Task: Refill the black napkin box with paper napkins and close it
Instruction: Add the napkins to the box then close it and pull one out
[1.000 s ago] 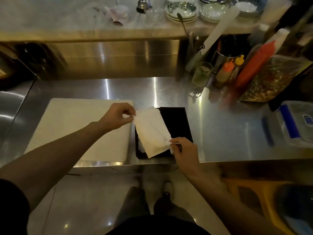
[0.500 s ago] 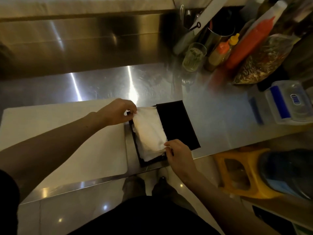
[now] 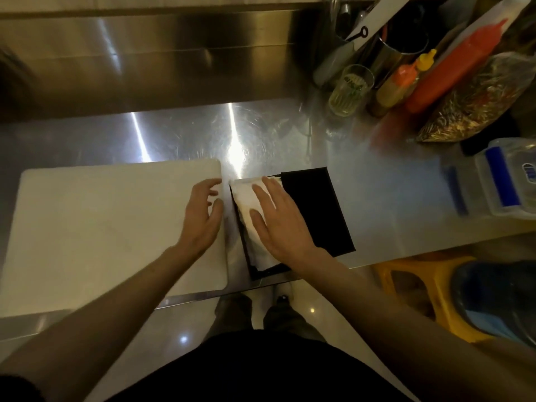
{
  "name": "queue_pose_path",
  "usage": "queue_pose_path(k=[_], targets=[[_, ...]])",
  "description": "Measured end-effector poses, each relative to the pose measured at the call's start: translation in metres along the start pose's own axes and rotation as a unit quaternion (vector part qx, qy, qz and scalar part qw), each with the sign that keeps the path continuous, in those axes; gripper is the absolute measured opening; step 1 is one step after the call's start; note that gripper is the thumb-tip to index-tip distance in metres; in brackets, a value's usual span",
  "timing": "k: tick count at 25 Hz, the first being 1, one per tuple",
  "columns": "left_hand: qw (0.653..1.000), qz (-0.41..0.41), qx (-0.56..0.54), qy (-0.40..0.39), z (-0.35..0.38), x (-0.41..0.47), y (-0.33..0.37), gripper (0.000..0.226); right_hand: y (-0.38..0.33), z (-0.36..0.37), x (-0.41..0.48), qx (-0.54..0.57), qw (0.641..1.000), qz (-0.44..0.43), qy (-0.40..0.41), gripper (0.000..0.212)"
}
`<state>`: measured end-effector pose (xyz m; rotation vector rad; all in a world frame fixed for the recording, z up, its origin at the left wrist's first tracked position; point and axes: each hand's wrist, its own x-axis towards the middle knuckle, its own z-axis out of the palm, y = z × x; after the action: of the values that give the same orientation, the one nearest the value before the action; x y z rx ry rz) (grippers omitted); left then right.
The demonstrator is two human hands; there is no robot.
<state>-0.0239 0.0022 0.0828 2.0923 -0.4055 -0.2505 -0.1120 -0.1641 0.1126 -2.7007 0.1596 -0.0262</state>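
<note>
The black napkin box point(image 3: 262, 271) lies open at the front edge of the steel counter, its black lid point(image 3: 316, 210) folded out flat to the right. White paper napkins point(image 3: 245, 198) fill the left half of the box. My right hand point(image 3: 278, 221) rests flat on the napkins, fingers spread, covering most of them. My left hand point(image 3: 201, 216) hovers just left of the box over the edge of the white cutting board, fingers apart and holding nothing.
A white cutting board point(image 3: 101, 227) lies to the left. At the back right stand a glass point(image 3: 349, 91), squeeze bottles point(image 3: 403, 82), a red sauce bottle point(image 3: 455, 65) and a bagged food packet point(image 3: 475, 103). A clear plastic container point(image 3: 504, 181) sits at the right. A yellow stool point(image 3: 423, 288) stands below.
Both hands have let go of the napkin, which now lies in the box. My right hand moved on top of it and lies flat; my left hand drew away to the left.
</note>
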Motion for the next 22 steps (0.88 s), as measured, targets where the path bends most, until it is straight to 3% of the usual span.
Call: queue_pose_path(k=[3, 6, 9, 12, 16, 22], targets=[[0.992, -0.110, -0.045, 0.033, 0.020, -0.027, -0.003, 0.037, 0.001, 0.030, 0.017, -0.038, 0.997, 0.004, -0.071, 0.054], [0.988, -0.149, -0.028, 0.005, 0.032, -0.041, -0.011, 0.038, 0.012, 0.050, 0.014, -0.102, 0.988, -0.013, -0.113, 0.059], [0.997, -0.070, 0.029, -0.024, 0.036, -0.048, -0.014, 0.038, 0.017, 0.058, 0.014, -0.132, 0.983, -0.029, -0.127, 0.062], [0.974, 0.007, 0.219, -0.054, 0.035, -0.048, -0.026, 0.048, 0.023, 0.068, 0.012, -0.150, 0.975, -0.028, -0.160, 0.066], [0.931, -0.024, 0.351, -0.097, 0.024, -0.050, -0.050, 0.057, 0.030, 0.082, 0.010, -0.146, 0.974, -0.010, -0.172, 0.065], [0.912, -0.020, 0.397, -0.097, 0.026, -0.052, -0.065, 0.060, 0.033, 0.092, 0.013, -0.156, 0.973, -0.013, -0.167, 0.065]])
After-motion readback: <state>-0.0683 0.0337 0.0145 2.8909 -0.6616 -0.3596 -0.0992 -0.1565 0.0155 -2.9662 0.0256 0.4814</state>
